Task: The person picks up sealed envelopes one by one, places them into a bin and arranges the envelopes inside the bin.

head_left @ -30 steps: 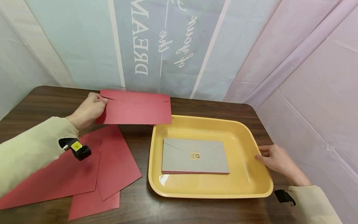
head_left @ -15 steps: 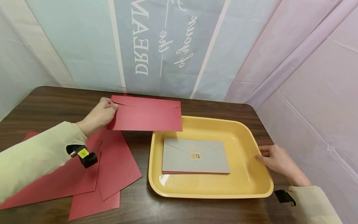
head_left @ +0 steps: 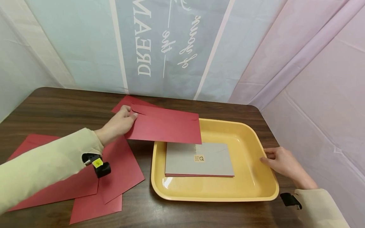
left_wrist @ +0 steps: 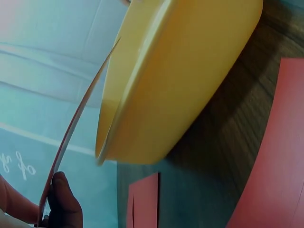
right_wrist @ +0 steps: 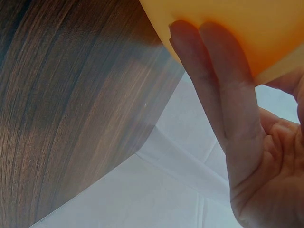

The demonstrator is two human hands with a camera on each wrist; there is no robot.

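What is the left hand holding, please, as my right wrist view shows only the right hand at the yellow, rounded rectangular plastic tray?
Observer: The left hand pinches a flat, red rectangular paper envelope by its left end.

Operator: Thank you; could you also tell me what lies inside the tray, since I see only its outside?

Observer: Inside the yellow plastic tray lies a grey rectangular paper envelope with its small square sticker facing up.

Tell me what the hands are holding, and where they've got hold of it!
The left hand pinches a red envelope by its left end; the right hand holds the yellow tray by its right rim.
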